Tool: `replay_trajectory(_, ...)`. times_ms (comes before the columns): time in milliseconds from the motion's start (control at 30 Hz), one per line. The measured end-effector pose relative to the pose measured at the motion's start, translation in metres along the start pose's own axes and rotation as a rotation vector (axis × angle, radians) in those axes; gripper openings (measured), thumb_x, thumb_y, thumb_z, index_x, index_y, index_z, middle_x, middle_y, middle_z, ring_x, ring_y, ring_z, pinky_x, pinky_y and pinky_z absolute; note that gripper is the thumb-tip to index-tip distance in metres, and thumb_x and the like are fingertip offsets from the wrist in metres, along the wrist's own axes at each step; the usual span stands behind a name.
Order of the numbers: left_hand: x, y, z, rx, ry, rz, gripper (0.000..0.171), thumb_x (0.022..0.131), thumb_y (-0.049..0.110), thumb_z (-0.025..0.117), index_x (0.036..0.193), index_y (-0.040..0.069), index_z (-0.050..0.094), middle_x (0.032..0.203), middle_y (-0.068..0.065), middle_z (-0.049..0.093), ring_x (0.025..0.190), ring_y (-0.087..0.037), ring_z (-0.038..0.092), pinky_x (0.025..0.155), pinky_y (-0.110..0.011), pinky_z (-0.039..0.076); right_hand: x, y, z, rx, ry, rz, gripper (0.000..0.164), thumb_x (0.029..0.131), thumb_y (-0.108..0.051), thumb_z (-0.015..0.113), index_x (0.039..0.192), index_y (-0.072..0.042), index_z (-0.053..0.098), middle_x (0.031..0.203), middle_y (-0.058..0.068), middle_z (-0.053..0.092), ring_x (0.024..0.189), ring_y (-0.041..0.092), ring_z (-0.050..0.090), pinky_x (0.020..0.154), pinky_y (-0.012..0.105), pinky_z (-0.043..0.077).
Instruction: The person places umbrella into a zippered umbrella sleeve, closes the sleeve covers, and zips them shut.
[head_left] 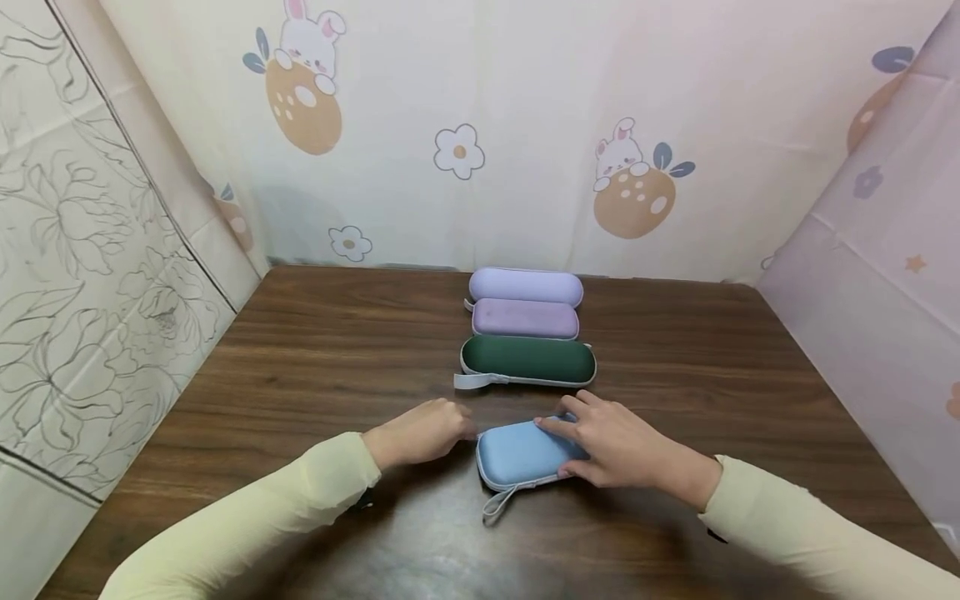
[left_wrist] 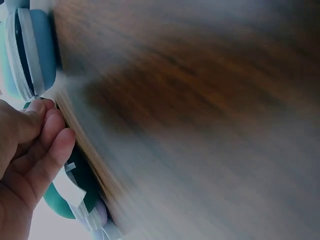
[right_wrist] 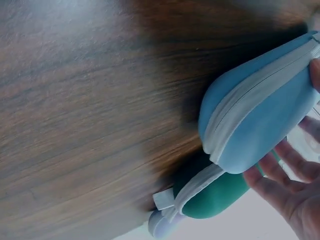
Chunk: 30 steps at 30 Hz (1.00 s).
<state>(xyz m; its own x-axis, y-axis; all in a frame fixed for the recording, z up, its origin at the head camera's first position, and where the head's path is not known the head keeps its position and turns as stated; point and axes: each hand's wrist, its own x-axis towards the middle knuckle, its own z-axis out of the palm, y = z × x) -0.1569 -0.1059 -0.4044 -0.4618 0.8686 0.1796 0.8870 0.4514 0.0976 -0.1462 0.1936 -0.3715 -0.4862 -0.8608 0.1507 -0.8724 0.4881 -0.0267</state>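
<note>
A light blue zippered case (head_left: pixel 519 454) lies on the wooden table, its grey strap loop (head_left: pixel 497 503) hanging toward the near side. My right hand (head_left: pixel 618 443) grips the right end of this case, thumb at the near edge and fingers over the top and far side. At the case's left far corner, my left hand (head_left: pixel 426 430) pinches the small zipper pull between thumb and fingertips. In the left wrist view a dark slit runs between the pale zipper bands (left_wrist: pixel 31 52), above the left hand (left_wrist: pixel 32 150). The pull itself is mostly hidden by the fingers.
Beyond the blue case, three more cases lie in a row: a dark green one (head_left: pixel 528 360) with a grey tab (head_left: pixel 474 381), a purple one (head_left: pixel 525 318) and a lavender one (head_left: pixel 525 286). A printed curtain (head_left: pixel 525 100) hangs behind the table (head_left: pixel 330 350).
</note>
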Motion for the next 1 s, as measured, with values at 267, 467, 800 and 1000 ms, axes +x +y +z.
replay_trajectory(267, -0.008, 0.012, 0.001, -0.034, 0.019, 0.045, 0.026, 0.076, -0.012, 0.063, 0.066, 0.012, 0.060, 0.066, 0.005, 0.053, 0.060, -0.006, 0.053, 0.056, -0.021, 0.045, 0.003, -0.009, 0.001, 0.011, -0.022, 0.137, 0.054, 0.078, -0.042, 0.075, 0.120, -0.008, 0.068, 0.096, 0.010, 0.057, 0.077, 0.019, 0.051, 0.056, 0.029, 0.046)
replay_trajectory(467, -0.010, 0.021, 0.005, -0.067, 0.044, -0.025, 0.029, 0.072, -0.013, 0.063, 0.063, 0.013, 0.058, 0.064, 0.005, 0.054, 0.057, -0.005, 0.052, 0.050, -0.020, 0.043, 0.006, -0.021, 0.002, 0.003, 0.010, 0.223, 0.054, 0.075, -0.041, 0.078, 0.116, -0.007, 0.070, 0.086, 0.009, 0.055, 0.067, 0.017, 0.043, 0.050, 0.026, 0.039)
replay_trajectory(800, -0.010, 0.050, 0.007, 0.040, 0.102, -0.115, 0.024, 0.070, -0.008, 0.065, 0.060, 0.012, 0.054, 0.061, 0.002, 0.055, 0.055, -0.016, 0.058, 0.048, -0.028, 0.045, 0.012, -0.038, 0.005, -0.072, 0.036, 0.346, 0.057, 0.069, -0.045, 0.080, 0.112, -0.008, 0.071, 0.079, 0.010, 0.054, 0.061, 0.020, 0.042, 0.045, 0.030, 0.040)
replay_trajectory(1000, -0.002, 0.062, 0.006, 0.058, 0.123, -0.161, 0.022, 0.077, -0.004, 0.065, 0.063, 0.011, 0.056, 0.062, 0.000, 0.058, 0.054, -0.017, 0.058, 0.047, -0.030, 0.045, 0.015, -0.039, 0.006, -0.074, 0.030, 0.344, 0.058, 0.073, -0.049, 0.076, 0.113, -0.007, 0.070, 0.082, 0.012, 0.057, 0.065, 0.022, 0.047, 0.048, 0.033, 0.045)
